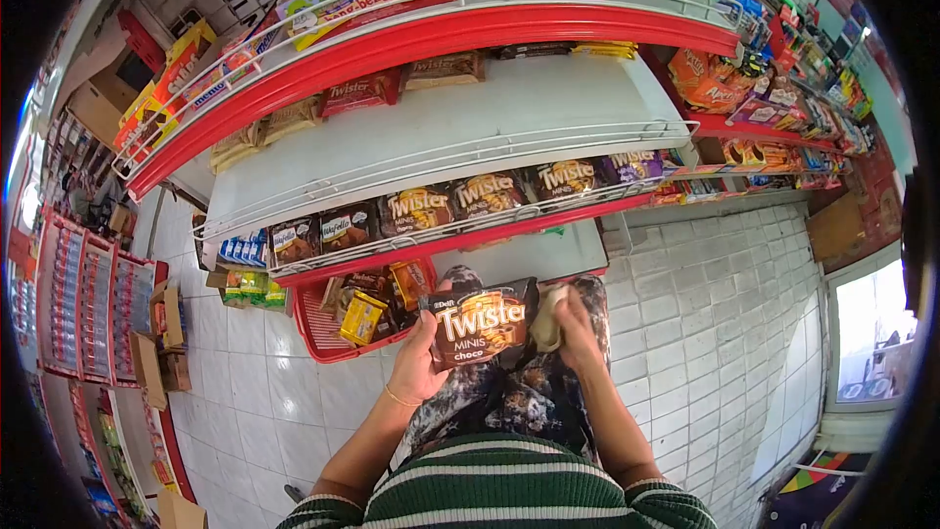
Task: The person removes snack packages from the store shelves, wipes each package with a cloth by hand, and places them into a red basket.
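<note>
My left hand [419,362] grips the left edge of a brown Twister Minis choco snack pack [480,321], its printed front turned up toward me. Bunched in my right hand [578,328] is a pale beige cloth [551,318], close beside the pack's right edge. Both hands are above my lap, in front of the lower shelf. To the left of the pack, a red basket [315,330] on the floor holds several snack packs, among them a yellow pack [362,318].
Twister packs [490,194] and Wafello packs [350,226] line the wire-railed shelf ahead. Above it is a white shelf [509,113] with snack packs along its back. Bottle racks [93,299] and cardboard boxes [147,372] stand to the left. White floor tiles [705,323] extend right.
</note>
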`<state>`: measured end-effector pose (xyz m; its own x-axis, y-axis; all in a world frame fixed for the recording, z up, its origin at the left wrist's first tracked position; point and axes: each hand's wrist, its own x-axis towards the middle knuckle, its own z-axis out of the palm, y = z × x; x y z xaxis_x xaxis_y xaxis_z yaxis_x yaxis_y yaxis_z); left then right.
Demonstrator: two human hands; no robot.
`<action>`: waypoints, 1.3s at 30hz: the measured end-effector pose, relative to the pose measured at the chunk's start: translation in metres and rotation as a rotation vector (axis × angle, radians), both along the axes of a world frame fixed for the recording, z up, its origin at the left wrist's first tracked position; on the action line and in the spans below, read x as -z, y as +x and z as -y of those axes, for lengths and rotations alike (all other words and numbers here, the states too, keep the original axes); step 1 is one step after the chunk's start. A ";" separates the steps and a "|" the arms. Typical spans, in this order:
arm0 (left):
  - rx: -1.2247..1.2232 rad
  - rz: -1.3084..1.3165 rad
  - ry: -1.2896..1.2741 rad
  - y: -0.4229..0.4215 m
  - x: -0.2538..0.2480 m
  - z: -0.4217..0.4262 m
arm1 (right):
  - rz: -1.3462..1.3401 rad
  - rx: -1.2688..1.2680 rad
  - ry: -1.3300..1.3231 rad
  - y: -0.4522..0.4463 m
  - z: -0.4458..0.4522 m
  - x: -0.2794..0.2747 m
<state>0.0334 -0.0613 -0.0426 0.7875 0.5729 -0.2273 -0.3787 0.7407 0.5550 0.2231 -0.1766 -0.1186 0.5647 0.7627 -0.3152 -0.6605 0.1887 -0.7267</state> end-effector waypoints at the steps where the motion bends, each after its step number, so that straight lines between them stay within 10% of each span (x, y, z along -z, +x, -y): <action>1: 0.007 -0.019 -0.009 -0.001 0.005 -0.001 | 0.081 -0.137 0.003 -0.006 0.004 0.003; 7: -0.005 -0.281 0.063 -0.008 0.028 -0.011 | 0.182 -0.243 -0.069 -0.025 0.001 -0.028; 10: -0.101 -0.648 0.132 -0.012 0.038 -0.010 | 0.830 -0.120 0.030 -0.025 0.002 -0.037; 12: 0.006 -0.444 -0.303 -0.018 0.043 -0.012 | 1.483 -0.039 -0.049 -0.025 0.003 -0.055; 16: 0.222 0.050 -0.548 -0.020 0.042 -0.017 | 1.752 -0.170 0.063 -0.019 0.010 -0.058; 24: 0.456 0.098 -0.557 -0.028 0.065 -0.024 | 1.841 -0.364 0.153 -0.002 0.027 -0.067; 28: 0.191 -0.085 -0.464 -0.020 0.054 -0.011 | 1.719 -0.287 0.048 0.012 0.033 -0.056; 30: 0.173 -0.079 -0.378 -0.017 0.043 -0.008 | 1.482 -0.106 -0.318 0.020 0.035 -0.049; 31: 0.154 -0.068 -0.288 -0.015 0.038 -0.007 | 1.482 -0.107 -0.317 0.022 0.033 -0.047; 33: 0.131 -0.098 -0.234 -0.009 0.029 -0.004 | 0.650 0.107 -0.326 0.023 0.030 -0.043; 36: 0.116 -0.142 -0.160 0.001 0.024 0.008 | 0.480 0.231 -0.171 -0.004 0.014 -0.048; 39: 0.122 -0.168 -0.120 0.007 0.030 0.019 | 1.212 0.116 -0.090 -0.036 -0.011 -0.052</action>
<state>0.0407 -0.0800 -0.0727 0.7943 0.4370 -0.4221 -0.1922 0.8398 0.5077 0.1870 -0.1654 -0.0666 0.5928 0.6907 0.4140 0.4716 0.1190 -0.8737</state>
